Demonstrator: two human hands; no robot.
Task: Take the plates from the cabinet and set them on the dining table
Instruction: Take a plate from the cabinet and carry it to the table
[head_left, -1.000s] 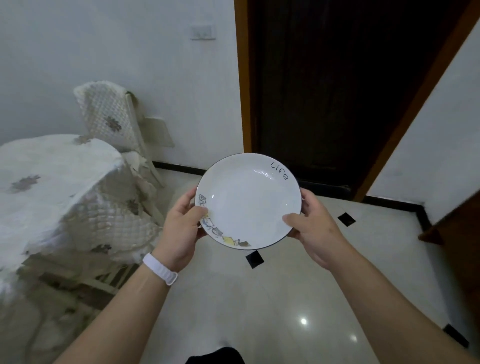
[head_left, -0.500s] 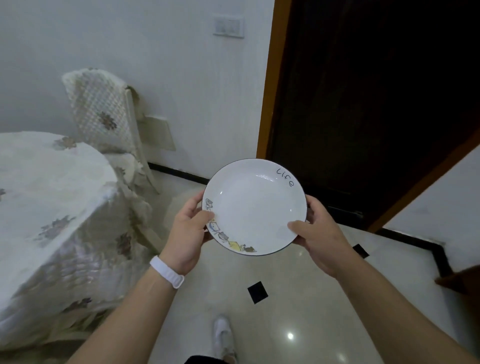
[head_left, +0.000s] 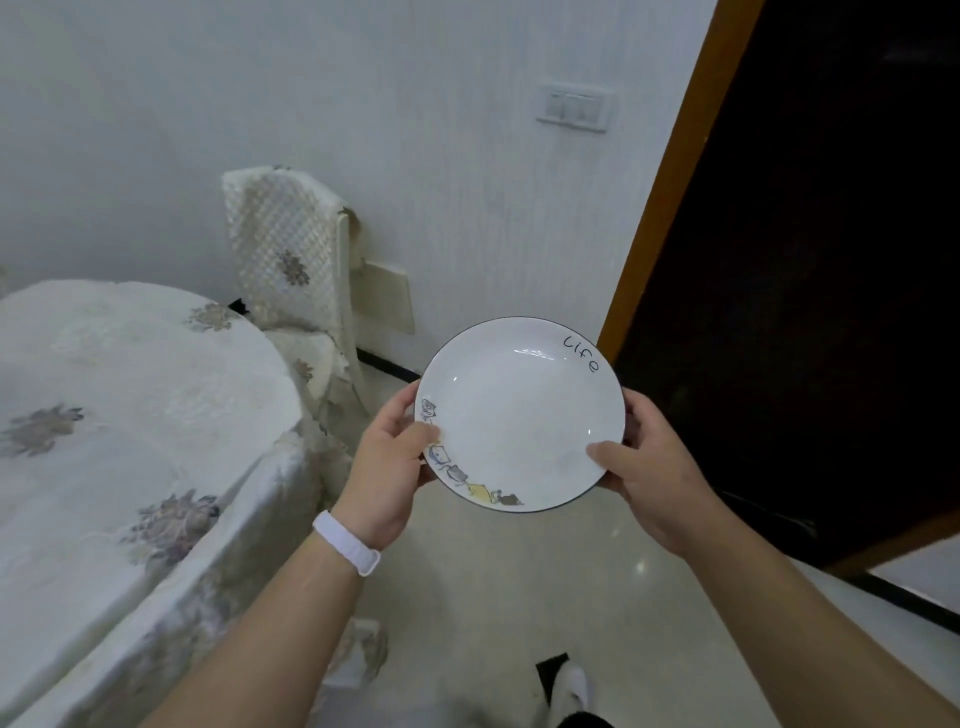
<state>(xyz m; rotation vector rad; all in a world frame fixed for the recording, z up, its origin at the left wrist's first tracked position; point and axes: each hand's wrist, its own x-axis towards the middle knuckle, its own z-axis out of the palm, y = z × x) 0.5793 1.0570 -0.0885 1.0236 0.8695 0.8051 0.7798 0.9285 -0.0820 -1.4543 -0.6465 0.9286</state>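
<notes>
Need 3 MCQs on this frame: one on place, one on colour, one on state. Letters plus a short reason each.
1. Where is the cloth-covered dining table relative to the round white plate with a dark rim?
A. to its left
B. to its right
C. directly under it

2. What colour is the band on the left wrist?
A. black
B. white
C. red

3. How is the plate held?
A. left hand only
B. resting on the table
C. both hands at opposite rims

Answers:
1 A, the table fills the frame's left side.
2 B, the band is plain white.
3 C, the left hand and right hand each grip a rim above the floor.
</notes>
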